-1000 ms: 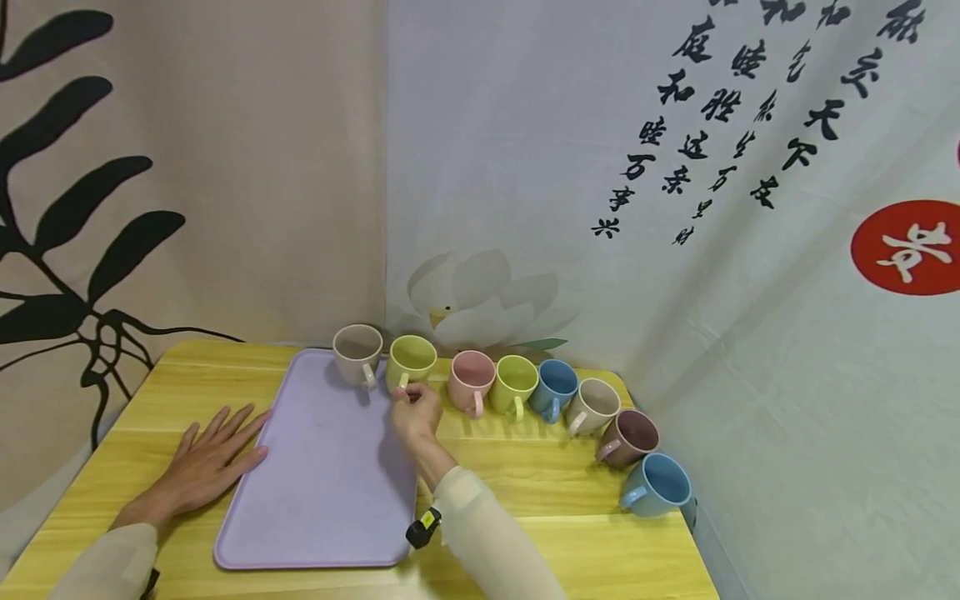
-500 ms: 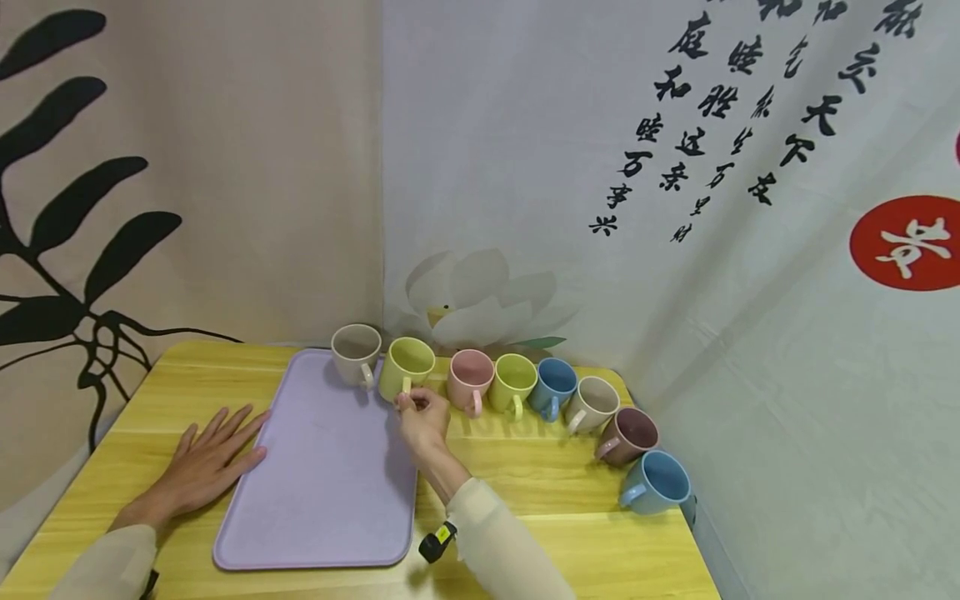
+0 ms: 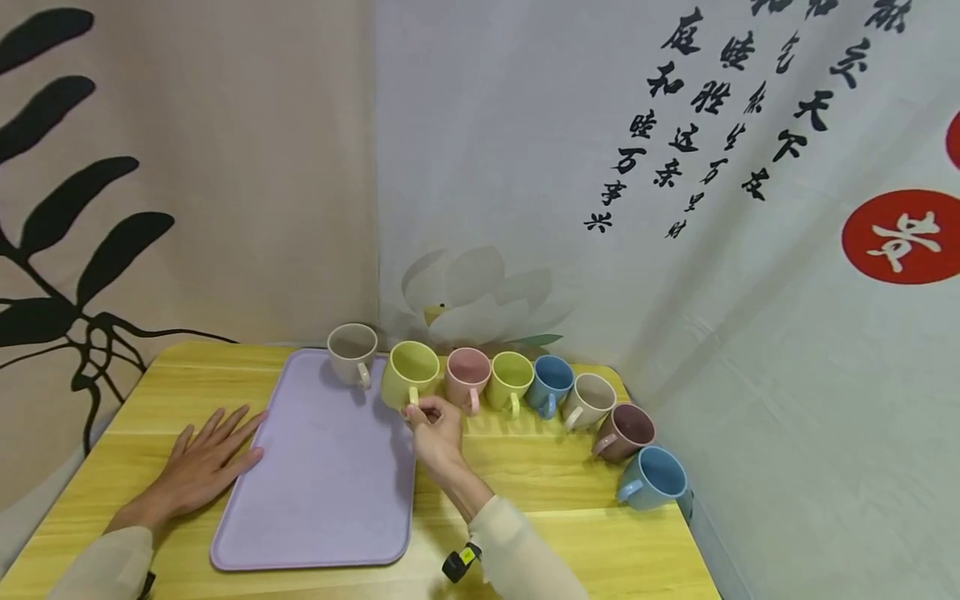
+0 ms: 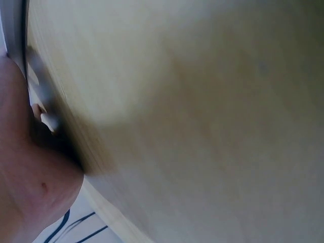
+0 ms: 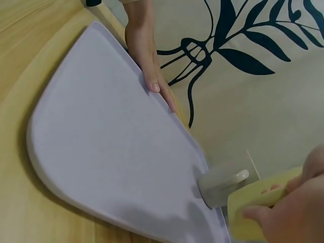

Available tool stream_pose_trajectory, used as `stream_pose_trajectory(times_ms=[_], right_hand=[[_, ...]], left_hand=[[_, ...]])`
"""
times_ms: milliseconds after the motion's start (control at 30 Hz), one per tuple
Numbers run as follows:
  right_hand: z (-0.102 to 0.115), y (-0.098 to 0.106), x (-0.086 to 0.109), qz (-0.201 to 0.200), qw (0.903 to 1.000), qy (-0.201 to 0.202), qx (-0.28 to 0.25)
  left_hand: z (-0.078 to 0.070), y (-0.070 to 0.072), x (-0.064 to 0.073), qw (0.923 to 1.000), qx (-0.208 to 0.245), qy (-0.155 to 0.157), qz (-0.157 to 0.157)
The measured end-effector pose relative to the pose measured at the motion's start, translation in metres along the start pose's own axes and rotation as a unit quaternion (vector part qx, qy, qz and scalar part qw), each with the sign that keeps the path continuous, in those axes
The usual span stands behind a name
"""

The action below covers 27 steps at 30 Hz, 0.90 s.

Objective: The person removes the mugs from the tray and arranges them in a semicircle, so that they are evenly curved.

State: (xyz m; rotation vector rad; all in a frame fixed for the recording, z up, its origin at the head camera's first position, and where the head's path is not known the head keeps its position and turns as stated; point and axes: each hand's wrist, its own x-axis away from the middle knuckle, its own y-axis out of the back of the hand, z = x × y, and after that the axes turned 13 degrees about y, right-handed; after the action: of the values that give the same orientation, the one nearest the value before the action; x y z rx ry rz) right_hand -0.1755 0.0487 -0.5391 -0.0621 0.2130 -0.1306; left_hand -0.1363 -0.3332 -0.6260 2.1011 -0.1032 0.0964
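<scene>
My right hand [image 3: 441, 437] pinches the handle of a yellow-green mug [image 3: 401, 385] at the back right corner of a lilac tray [image 3: 315, 492]. The mug is upright in the head view; whether its base touches the tray is unclear. In the right wrist view, thumb and fingers close around that handle, with part of the mug [image 5: 243, 202] cut off by the frame. A pale grey mug [image 3: 349, 354] stands on the tray's back edge, left of the yellow-green one. My left hand [image 3: 197, 468] lies flat with spread fingers, the fingertips at the tray's left rim.
Right of the tray, a curved row of mugs runs along the table's back and right side: pink [image 3: 465, 375], yellow-green [image 3: 512, 377], blue [image 3: 551, 383], beige [image 3: 591, 398], mauve [image 3: 628, 432] and light blue [image 3: 654, 477]. Printed curtains hang behind the wooden table [image 3: 517, 475].
The yellow-green mug has shifted slightly toward me in my right hand, which has moved right and nearer. My left hand and the tray stay in place; the view has turned slightly right.
</scene>
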Motion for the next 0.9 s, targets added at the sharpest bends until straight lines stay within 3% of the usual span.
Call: stream_pose_trajectory(times_ms=[500, 900], right_hand=[[0.015, 0.035, 0.015, 0.064, 0.9977, 0.023, 0.001], [0.018, 0.060, 0.023, 0.092, 0.9955, 0.022, 0.006]], left_hand=[[-0.001, 0.002, 0.000, 1.0000, -0.003, 0.001, 0.005], [0.000, 0.001, 0.000, 0.9999, -0.001, 0.003, 0.010]])
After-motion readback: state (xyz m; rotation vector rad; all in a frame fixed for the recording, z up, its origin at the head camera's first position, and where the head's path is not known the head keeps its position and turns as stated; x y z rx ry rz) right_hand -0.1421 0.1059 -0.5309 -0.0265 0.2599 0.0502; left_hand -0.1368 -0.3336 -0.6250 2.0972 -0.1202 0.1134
